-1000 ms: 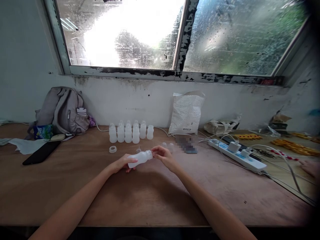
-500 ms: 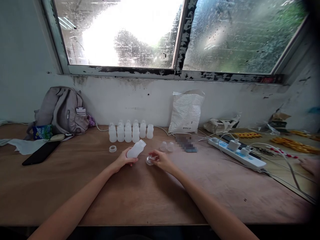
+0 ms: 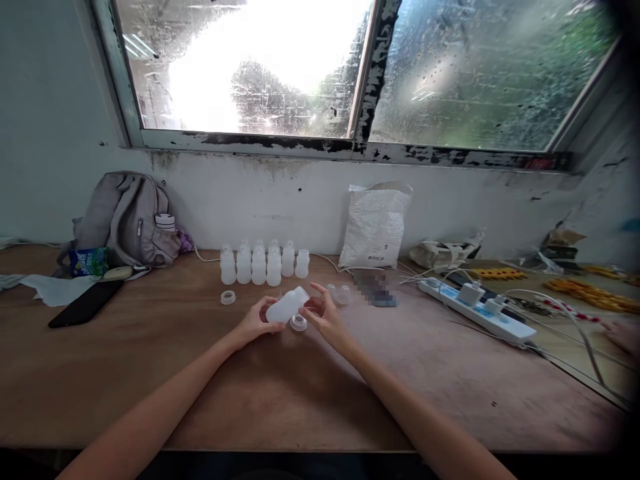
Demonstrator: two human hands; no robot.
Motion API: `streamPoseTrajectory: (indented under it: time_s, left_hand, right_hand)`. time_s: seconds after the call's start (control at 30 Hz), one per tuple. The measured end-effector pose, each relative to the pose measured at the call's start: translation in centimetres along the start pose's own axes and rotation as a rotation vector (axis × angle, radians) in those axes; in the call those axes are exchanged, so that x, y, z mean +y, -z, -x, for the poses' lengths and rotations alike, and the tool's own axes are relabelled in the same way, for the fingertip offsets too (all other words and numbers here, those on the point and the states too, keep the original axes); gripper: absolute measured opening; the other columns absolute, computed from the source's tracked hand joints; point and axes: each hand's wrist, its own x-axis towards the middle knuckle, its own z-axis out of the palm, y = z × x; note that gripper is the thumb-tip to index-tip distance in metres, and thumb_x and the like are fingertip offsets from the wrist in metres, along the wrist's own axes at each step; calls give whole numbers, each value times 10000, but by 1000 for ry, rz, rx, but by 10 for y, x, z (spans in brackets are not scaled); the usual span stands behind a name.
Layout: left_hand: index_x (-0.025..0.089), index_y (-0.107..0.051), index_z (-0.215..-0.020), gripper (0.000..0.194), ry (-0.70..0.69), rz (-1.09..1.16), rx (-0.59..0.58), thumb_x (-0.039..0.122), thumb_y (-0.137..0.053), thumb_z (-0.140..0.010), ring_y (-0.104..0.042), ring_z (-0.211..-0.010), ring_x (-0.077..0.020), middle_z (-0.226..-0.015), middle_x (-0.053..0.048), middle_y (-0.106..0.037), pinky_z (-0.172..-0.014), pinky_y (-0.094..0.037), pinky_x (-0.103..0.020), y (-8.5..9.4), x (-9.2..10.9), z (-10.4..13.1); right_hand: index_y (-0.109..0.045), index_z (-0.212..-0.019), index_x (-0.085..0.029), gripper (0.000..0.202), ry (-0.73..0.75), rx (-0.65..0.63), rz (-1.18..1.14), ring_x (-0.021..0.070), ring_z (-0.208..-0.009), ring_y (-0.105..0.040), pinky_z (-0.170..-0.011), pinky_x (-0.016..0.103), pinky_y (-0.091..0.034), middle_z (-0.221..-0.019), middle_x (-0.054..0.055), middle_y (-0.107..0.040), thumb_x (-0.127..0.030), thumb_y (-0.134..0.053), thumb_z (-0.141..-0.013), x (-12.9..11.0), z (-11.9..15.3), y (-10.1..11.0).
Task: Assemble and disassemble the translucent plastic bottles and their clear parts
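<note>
A frosted white bottle (image 3: 286,307) lies tilted in my left hand (image 3: 256,321), its open neck toward the upper right. My right hand (image 3: 324,318) is at the bottle's neck, fingers curved and thumb close to it; whether it grips the neck or something small is hard to make out. On the table just below the neck sits a clear ring-shaped part (image 3: 299,323). Several white bottles (image 3: 259,265) stand in rows near the wall, with a shorter uncapped one (image 3: 302,264) at their right end. Another ring (image 3: 228,297) lies in front of them.
Clear domes (image 3: 343,295) lie right of my right hand, near a blurred dark object (image 3: 384,298). A power strip (image 3: 477,311) with cables, a phone (image 3: 86,304), a backpack (image 3: 123,220) and a white package (image 3: 375,227) surround the work area. A person's hand (image 3: 620,333) shows far right.
My right hand has let go of the clear ring and risen to the bottle's neck. My left hand has brought the bottle slightly right, tilted further over. The view has shifted a little.
</note>
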Motion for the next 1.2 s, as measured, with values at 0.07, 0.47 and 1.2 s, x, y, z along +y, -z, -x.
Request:
streamPoseTrajectory:
  time_s: [0.07, 0.47, 1.2]
  left_hand:
    - [196, -451, -1065, 568, -72, -15, 22, 314, -712, -575, -556, -776, -144, -904, -26, -568, -673, -461, -263, -1, -2, 0]
    - [233, -319, -1245, 744, -117, -216, 223, 297, -696, -607, -507, -977, -205, -1192, -112, -437, -761, -450, -313, -9, -11, -3]
    - [161, -594, -874, 223, -38, -317, 327, 136, -571, -653, -534, -842, -170, -958, -59, -578, -770, -444, -311, 1, -18, -10]
  right_hand:
    - [-450, -1115, -205, 476, -12, -52, -18, 178, -890, -564, -784, 317, -449, -958, 50, -602, -328, -618, -687, -2, 1, -3]
    - [-534, -984, -168, 412, 44, 288, 246, 211, -847, -563, -739, 334, -435, -939, 79, -619, -416, -595, -661, 1, -40, 6]
    - [-462, -1040, -138, 500, -64, 182, 545, 173, -795, -574, -761, 355, -447, -877, 78, -591, -160, -649, -577, 117, -114, -9]
